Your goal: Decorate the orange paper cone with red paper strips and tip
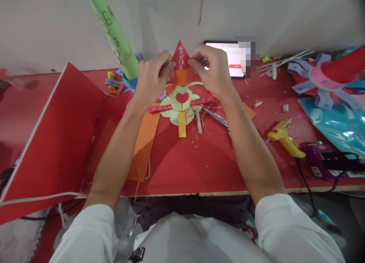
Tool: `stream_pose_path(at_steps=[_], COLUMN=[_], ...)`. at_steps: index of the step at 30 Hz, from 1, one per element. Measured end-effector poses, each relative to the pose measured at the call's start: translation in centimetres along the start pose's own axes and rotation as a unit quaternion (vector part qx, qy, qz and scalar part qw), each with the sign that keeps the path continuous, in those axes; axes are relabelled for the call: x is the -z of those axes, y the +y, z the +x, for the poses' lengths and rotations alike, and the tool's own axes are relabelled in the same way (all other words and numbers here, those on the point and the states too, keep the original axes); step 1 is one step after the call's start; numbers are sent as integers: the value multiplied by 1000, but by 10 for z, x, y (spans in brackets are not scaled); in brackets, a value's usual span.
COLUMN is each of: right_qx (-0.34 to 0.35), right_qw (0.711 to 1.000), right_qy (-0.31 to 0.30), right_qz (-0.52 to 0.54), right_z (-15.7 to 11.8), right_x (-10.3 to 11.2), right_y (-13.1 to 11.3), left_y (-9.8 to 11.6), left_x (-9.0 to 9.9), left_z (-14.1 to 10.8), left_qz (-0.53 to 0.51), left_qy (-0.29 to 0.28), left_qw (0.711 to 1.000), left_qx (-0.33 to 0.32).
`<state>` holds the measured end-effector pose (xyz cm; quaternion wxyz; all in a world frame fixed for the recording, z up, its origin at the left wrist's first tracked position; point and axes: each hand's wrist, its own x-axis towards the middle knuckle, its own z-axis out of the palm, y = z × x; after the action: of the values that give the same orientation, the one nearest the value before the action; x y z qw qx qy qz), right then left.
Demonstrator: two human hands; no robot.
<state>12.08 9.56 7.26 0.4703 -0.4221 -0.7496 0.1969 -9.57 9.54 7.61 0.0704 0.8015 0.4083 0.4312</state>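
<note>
A red paper triangle [180,57] with white handwritten characters stands point-up, pinched between both hands. My left hand [155,74] grips its left lower corner with thumb and finger. On the opposite corner, my right hand [212,67] is closed the same way. Just beneath the triangle is an orange paper strip [180,78]. Below it lies a pale green paper flower [169,116] with a red heart [181,98] at its centre. Red lettered strips [202,100] reach out from its sides, and a yellow strip [182,126] points toward me.
Scissors [215,116] lie under my right forearm. A yellow glue gun [285,138] rests at the right with its cord. Orange paper [145,141] and a red board [59,129] are at the left. A tablet [234,59] leans at the wall; a green tube [119,38] stands back left.
</note>
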Motion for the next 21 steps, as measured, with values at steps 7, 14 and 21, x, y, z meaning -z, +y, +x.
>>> stream_pose_path(at_steps=[7, 14, 21], right_qx=[9, 9, 35], right_qw=[1000, 1000, 998], right_qy=[-2, -9, -3], right_qz=[-11, 2, 57], right_z=[0, 0, 0], right_x=[0, 3, 3], right_y=[1, -1, -7], left_y=[-2, -10, 2], left_x=[3, 0, -3], left_z=[-1, 3, 0], left_qz=[9, 16, 1], left_qy=[-14, -5, 28], left_qw=[1000, 1000, 999], left_qx=[-12, -18, -34])
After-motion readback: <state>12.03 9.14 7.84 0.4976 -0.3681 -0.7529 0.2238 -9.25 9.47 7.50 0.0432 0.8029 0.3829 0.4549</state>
